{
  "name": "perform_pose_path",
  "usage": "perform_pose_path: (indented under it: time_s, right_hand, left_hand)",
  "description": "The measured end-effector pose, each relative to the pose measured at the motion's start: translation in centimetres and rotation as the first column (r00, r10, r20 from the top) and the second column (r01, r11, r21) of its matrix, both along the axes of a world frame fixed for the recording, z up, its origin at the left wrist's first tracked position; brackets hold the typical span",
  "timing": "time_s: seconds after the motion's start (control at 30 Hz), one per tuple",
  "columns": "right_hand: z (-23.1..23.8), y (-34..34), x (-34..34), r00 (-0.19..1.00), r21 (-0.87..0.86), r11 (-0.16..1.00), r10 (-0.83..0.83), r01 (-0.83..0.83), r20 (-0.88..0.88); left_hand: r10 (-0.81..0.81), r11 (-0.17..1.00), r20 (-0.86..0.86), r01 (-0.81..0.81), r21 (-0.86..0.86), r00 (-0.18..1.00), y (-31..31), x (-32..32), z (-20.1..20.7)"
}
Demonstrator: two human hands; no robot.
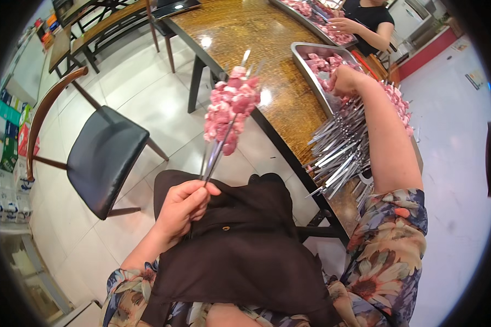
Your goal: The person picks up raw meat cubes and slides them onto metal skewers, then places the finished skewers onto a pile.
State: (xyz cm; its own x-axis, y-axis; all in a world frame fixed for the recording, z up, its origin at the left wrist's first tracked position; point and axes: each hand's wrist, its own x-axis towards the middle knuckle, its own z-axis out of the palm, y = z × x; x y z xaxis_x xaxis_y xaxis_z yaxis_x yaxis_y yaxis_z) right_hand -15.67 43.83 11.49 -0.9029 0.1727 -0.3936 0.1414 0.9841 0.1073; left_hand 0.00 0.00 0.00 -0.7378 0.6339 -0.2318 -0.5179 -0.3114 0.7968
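Observation:
My left hand (186,204) is closed around the bare lower ends of several metal skewers (217,155), raised over my lap. Chunks of raw meat (232,109) are threaded in a bunch along their upper part. My right hand (348,82) reaches into a metal tray (304,54) on the table, with its fingers curled down at loose raw meat pieces (321,64). What those fingers grip is hidden. Under my right forearm lies a big heap of metal skewers (341,147), handles toward me, with threaded meat (396,106) showing beyond the arm.
The shiny brown wooden table (240,32) runs along my right. Across it, a person in black (368,22) works at another metal tray (305,19) of meat. A black-seated chair (106,158) stands on the tiled floor at left, with benches (106,27) behind.

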Motion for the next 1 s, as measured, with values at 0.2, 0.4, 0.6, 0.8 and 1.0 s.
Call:
perform_pose_path:
  time_s: [0.2,0.4,0.6,0.8,1.0]
  right_hand:
    - [5.2,-0.3,0.9,0.971,-0.290,0.950,-0.171,0.118,-0.165]
    - [4.1,2.3,-2.4,0.916,-0.254,0.967,-0.118,0.019,-0.383]
    - [1.4,3.2,-6.1,0.920,-0.449,0.883,-0.282,0.137,-0.274]
    - [0.2,1.9,-6.2,0.982,-0.210,0.964,-0.180,0.163,-0.063]
    - [2.8,0.0,-4.3,0.941,-0.174,0.925,-0.325,0.337,0.093]
  left_hand:
    - [0.055,0.994,0.028,-0.058,0.092,0.998,0.6,-0.2,-0.9]
    - [0.044,0.994,0.014,-0.045,0.098,0.999,0.5,-1.1,-1.0]
    - [0.025,0.995,0.034,-0.028,0.091,0.999,0.3,-1.4,-1.5]
    - [-0.018,0.996,0.017,0.017,0.093,1.000,0.2,-1.9,-0.9]
    - [-0.037,0.994,0.010,0.036,0.101,0.999,-0.1,-2.2,-1.3]
